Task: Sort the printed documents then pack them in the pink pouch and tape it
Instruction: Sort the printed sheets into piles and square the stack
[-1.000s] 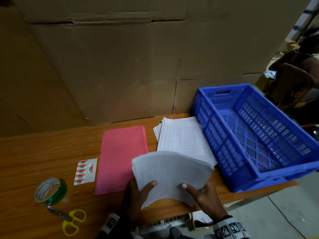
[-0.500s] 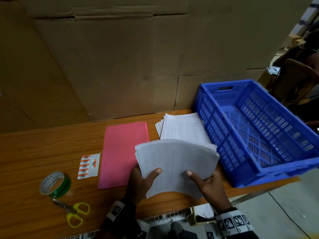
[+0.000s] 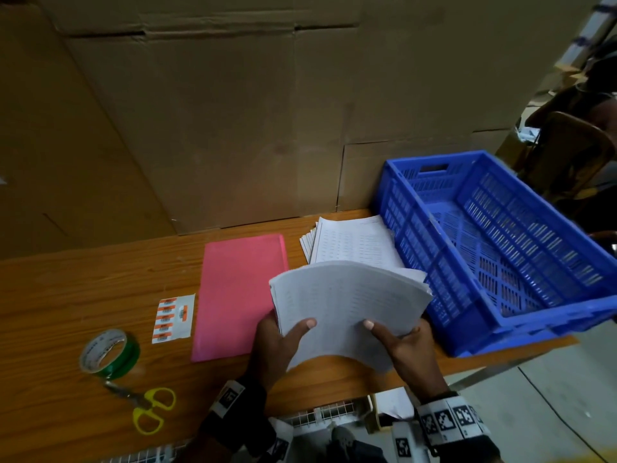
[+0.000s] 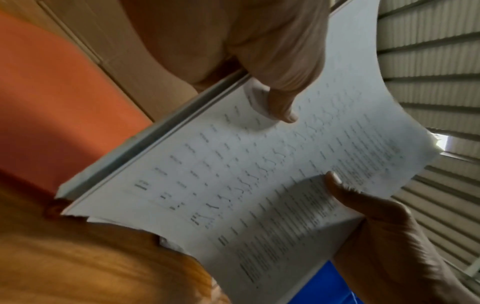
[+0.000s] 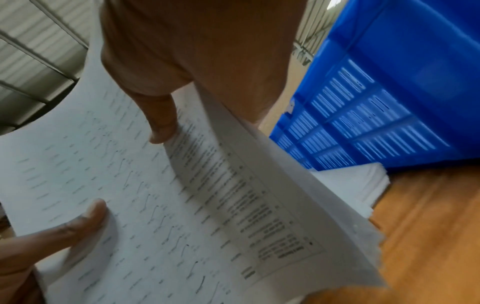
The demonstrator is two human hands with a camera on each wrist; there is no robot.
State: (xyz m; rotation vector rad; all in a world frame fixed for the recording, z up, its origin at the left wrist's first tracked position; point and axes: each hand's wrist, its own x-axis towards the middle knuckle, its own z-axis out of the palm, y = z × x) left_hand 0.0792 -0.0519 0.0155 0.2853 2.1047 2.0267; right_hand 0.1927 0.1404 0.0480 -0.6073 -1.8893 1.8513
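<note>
A wooden table [image 3: 66,295] stands against a wall of brown cardboard [image 3: 233,111]. At its right end sits a blue crate [image 3: 567,285], nothing visible in it, its near corner overhanging the table edge.

The pink pouch [image 3: 240,295] lies flat near the middle of the table, unopened as far as can be seen. Just right of it, touching the crate's left wall, lies a second pile of printed sheets [image 3: 354,242], its left edges fanned.

The held stack of papers [image 3: 350,305] is lifted over the near edge, in front of that pile and bowed upward across its width. The left hand [image 3: 277,345] grips its near left corner, thumb on top, fingers beneath. The right hand [image 3: 407,349] grips the near right corner the same way.

At the near left lie a roll of tape [image 3: 110,354], scissors [image 3: 147,406] and a label sheet [image 3: 173,319], all untouched.

Assessment: sorting is in hand; packing and taping are not begun. The right edge of the held stack appears uneven in the right wrist view. Recommend easing the bow, standing the stack on edge on the table and knocking it square before it joins the pile. Thumb pressure should stay light to avoid creasing. A loose grip risks sheets slipping off the near edge.
</note>
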